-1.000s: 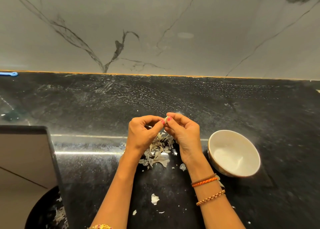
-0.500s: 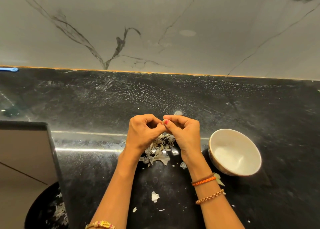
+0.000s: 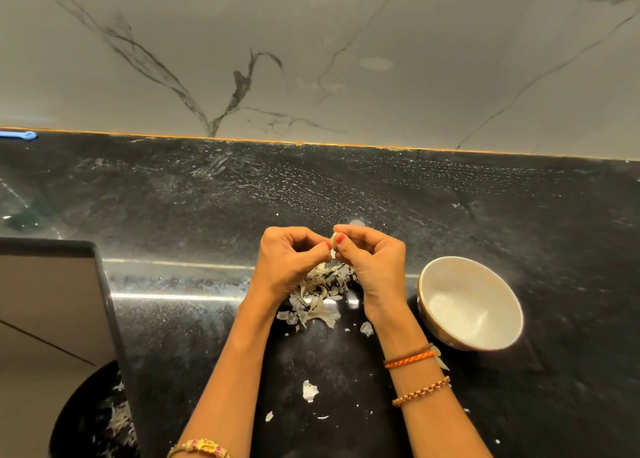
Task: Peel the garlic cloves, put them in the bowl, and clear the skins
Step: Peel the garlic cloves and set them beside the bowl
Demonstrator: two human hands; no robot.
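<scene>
While both hands [image 3: 332,260] pinch a clove [image 3: 333,241], the bowl [image 3: 470,302] sits empty.

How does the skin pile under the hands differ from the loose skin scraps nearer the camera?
The skin pile is a heaped clump of many overlapping curled pieces; the loose scraps are a few flat bits lying apart. The pile sits partly hidden between the left hand and right hand; the scraps lie in the open between the forearms. The pile looks greyer, the scraps whiter. Both rest on the black counter, outside the bowl.
</scene>
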